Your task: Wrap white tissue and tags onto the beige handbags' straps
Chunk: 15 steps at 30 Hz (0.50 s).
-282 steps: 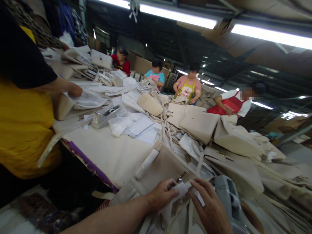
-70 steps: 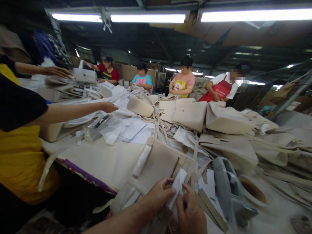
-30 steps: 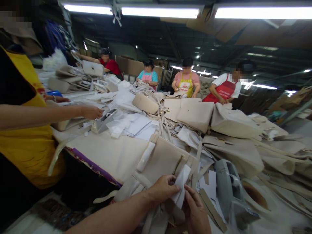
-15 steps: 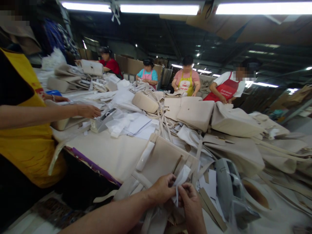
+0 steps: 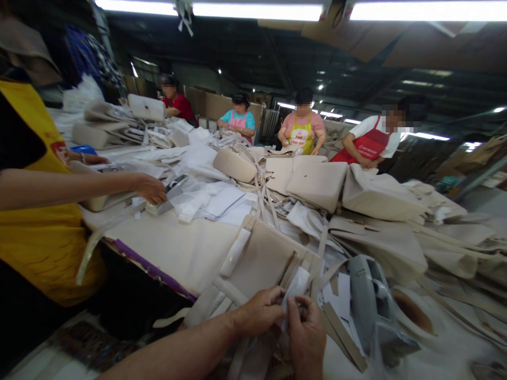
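Observation:
Both of my hands meet over a beige bag (image 5: 261,253) that lies on the table with its straps toward me. My left hand (image 5: 263,311) pinches a strip of white wrapping (image 5: 298,284), which appears to go round one of the bag's straps. From the other side my right hand (image 5: 306,330) has thumb and fingers closed on the same wrapping. A second strap on the bag's left side carries a similar white wrap (image 5: 236,252). My fingers partly cover the wrapping's lower end.
A grey tape dispenser (image 5: 368,301) stands right of my hands, beside a tape roll (image 5: 414,311) and brown card strips (image 5: 344,335). Beige bags (image 5: 317,184) pile up beyond. At left, a co-worker's hand (image 5: 150,189) touches another dispenser (image 5: 162,203). Several other people work across the table.
My right hand has shifted slightly left and its fingers have closed further along the white wrapping. The co-worker's hand at left has moved down onto the dispenser.

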Available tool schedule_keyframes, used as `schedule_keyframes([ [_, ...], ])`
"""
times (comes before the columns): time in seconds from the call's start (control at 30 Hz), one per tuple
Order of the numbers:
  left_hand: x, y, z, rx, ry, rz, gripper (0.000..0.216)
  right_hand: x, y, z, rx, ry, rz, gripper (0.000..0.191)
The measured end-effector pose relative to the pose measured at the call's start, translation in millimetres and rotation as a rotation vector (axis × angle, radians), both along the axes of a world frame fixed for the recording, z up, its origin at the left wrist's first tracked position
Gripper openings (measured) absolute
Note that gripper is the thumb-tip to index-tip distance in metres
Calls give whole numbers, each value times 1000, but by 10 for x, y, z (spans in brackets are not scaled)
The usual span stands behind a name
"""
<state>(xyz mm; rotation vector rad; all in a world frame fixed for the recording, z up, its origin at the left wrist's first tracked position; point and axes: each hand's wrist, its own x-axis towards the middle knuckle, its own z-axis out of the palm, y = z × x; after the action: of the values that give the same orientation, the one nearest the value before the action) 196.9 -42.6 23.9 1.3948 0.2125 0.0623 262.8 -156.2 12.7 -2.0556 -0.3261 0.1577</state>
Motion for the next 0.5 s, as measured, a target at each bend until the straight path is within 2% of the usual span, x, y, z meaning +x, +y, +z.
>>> schedule_keyframes([
  [0.07, -3, 16, -2, -7, 27, 24, 28, 1, 8, -10, 9, 32, 21, 39],
  [0.2, -19, 21, -56, -109, 51, -2, 31, -9, -3, -48, 51, 128, 59, 41],
  [0.33, -34, 14, -104, -123, 6, -58, 33, -2, -16, -45, 20, 70, 54, 39],
  [0.4, -32, 21, -117, -36, 2, -65, 33, 17, -15, -37, 29, 86, 74, 39],
  [0.5, -21, 36, -129, 213, 28, -16, 30, 42, -4, -31, 53, 144, 100, 41],
])
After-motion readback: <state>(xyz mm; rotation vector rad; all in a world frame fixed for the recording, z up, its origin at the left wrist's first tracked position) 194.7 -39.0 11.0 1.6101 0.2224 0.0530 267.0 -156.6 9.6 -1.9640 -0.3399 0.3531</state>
